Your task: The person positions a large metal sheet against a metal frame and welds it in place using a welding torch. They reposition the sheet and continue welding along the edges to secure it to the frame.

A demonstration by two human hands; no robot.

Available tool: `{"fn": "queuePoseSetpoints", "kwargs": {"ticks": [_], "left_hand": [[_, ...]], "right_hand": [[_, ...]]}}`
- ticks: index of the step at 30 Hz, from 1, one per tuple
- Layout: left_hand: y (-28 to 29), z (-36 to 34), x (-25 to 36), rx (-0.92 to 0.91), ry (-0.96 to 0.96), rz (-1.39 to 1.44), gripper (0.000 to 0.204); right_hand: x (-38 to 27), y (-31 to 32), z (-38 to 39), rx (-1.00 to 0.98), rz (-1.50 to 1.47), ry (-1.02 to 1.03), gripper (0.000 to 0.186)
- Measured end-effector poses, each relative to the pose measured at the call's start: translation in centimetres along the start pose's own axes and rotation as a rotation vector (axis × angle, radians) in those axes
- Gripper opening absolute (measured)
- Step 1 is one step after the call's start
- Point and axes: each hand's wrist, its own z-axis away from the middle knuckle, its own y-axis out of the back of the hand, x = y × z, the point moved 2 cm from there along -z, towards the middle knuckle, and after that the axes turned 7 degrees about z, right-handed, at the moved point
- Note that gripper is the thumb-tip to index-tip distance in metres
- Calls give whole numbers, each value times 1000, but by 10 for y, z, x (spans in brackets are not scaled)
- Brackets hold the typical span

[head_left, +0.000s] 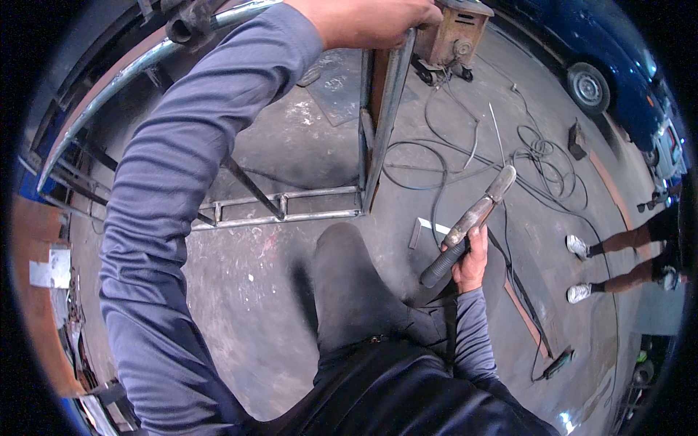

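My left arm reaches across to the top of the view. My left hand (374, 23) is closed over the top end of an upright post of a welded metal tube frame (384, 123); its fingertips are partly hidden. Lower right of it, my right hand (471, 261) grips a welding electrode holder (476, 214) by its black ridged handle. A thin pale electrode rod (497, 134) sticks up from the holder's worn, rounded tip, apart from the frame. My bent knee (340, 247) is just in front of the frame's lower rail.
A tan wheeled box machine (452, 33) stands beyond the post. Dark cables (542, 156) coil over the concrete floor on the right. An L-shaped metal piece (416, 232) lies near the holder. At far right, a person's legs (625, 240) stand near a blue vehicle (552, 36).
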Motion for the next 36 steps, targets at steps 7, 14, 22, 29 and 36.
{"fn": "queuePoseSetpoints", "kwargs": {"ticks": [7, 14, 22, 29, 36], "left_hand": [[-15, 5, -11, 142, -61, 47, 12], [-21, 3, -12, 230, -112, 80, 14], [-2, 15, -19, 91, -56, 3, 22], [-21, -3, -5, 111, -56, 78, 10], [0, -2, -3, 36, -32, 63, 14]], "right_hand": [[-11, -34, 43, 100, 140, 156, 62], [-15, -39, 80, 261, 463, 209, 56], [-21, -75, 100, 282, 372, 185, 66], [-12, -62, 108, 279, 384, 155, 67], [-16, -77, 106, 42, 266, 116, 68]]}}
